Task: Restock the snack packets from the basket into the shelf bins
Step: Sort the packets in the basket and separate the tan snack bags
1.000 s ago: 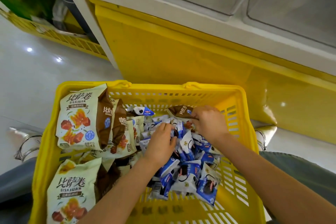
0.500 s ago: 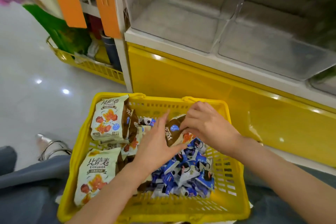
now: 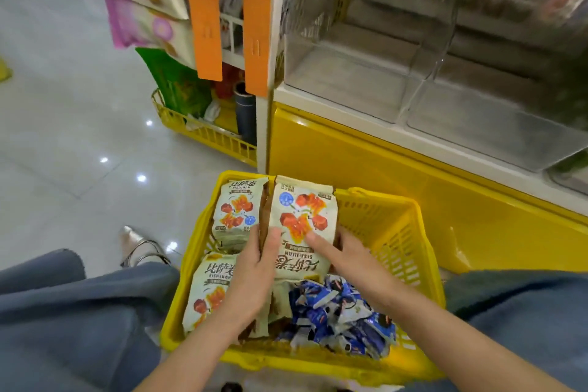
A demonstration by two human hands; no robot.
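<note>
A yellow plastic basket (image 3: 386,226) stands on the floor between my knees. Both hands hold one cream snack packet (image 3: 302,216) upright over it, print upside down. My left hand (image 3: 254,277) grips its left edge with the thumb on the front. My right hand (image 3: 346,261) grips its right side with a finger across the front. Two more cream packets (image 3: 235,210) lie at the basket's left, and several small blue-and-white packets (image 3: 337,312) are heaped at its right. Clear shelf bins (image 3: 350,79) sit above the yellow shelf base (image 3: 366,165).
My blue-trousered knees (image 3: 79,312) flank the basket. A second yellow basket (image 3: 203,130) with green bags and a dark bottle stands at the shelf's left end. Orange strips (image 3: 203,19) hang from the shelf post. Glossy white floor (image 3: 63,137) stretches to the left.
The view has tilted up toward the shelf. Both hands have lifted a cream packet out of the heap and now hold it upright above the basket.
</note>
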